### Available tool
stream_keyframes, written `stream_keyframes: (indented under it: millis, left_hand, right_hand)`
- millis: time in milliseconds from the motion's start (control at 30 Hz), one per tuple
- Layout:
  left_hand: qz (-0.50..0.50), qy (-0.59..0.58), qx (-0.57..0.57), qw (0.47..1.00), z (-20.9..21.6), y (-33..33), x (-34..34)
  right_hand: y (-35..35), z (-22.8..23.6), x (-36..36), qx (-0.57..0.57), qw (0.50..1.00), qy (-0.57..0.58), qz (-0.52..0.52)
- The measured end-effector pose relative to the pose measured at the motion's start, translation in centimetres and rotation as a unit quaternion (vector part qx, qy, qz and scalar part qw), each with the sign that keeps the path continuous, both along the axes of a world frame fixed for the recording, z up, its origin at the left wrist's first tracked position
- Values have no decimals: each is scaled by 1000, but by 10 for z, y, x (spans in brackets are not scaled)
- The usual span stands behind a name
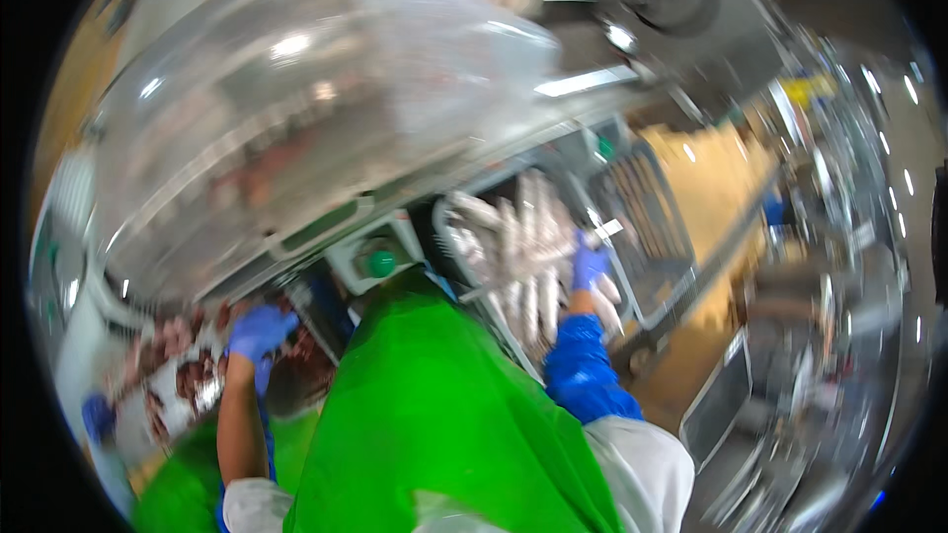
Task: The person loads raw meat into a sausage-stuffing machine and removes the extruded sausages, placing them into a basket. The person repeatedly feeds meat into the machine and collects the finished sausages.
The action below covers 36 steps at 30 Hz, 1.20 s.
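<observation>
The picture is smeared by motion. My right hand (pixel 590 266), in a purple-blue glove with a blue sleeve cover, is at the right side of a grey crate (pixel 530 367) filled with long, pale, sausage-shaped pieces (pixel 528 237). A small white tag (pixel 609 229) shows beside its fingertips; whether I hold it or the crate's rim is unclear. My left hand (pixel 262 331), gloved alike, is over or beside dark red and pinkish meat pieces (pixel 202 375) on a pale surface. Blur hides how its fingers are set.
Clear plastic sheeting (pixel 296 59) covers the bench ahead. Another grey crate (pixel 681 262) adjoins the full one on the right. A green round object (pixel 380 262) lies in front of my green apron (pixel 425 415). Another person's blue-gloved hand (pixel 99 418) appears at far left.
</observation>
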<state>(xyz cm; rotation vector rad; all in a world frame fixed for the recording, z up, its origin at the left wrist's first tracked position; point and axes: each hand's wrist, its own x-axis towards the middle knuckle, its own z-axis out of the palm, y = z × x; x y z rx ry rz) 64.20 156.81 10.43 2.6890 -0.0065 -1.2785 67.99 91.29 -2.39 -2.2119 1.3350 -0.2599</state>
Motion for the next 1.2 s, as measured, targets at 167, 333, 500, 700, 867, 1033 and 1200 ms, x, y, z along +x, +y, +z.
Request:
stream_keyframes:
  millis: [167,333,500,700,867,1033,1200]
  left_hand:
    - [-268,134,-186,936,54,-122,83]
    - [-240,40,-330,912,59,-220,99]
    - [-130,-70,-359,922,89,-293,84]
    - [-130,-297,-359,875,184,-248,99]
    - [-189,-396,-305,845,257,-171,124]
    - [-188,-524,-176,812,283,-153,147]
    - [-160,-675,-165,701,281,-90,168]
  right_hand:
    - [33,-63,-33,655,631,-375,-181]
    - [68,-3,-10,656,555,-502,-100]
    - [121,154,23,676,501,-540,22]
    - [22,282,40,-114,849,-458,239]
    - [46,413,109,-500,714,-260,416]
    - [142,402,158,-388,666,-276,575]
    - [244,415,208,-354,712,-203,572]
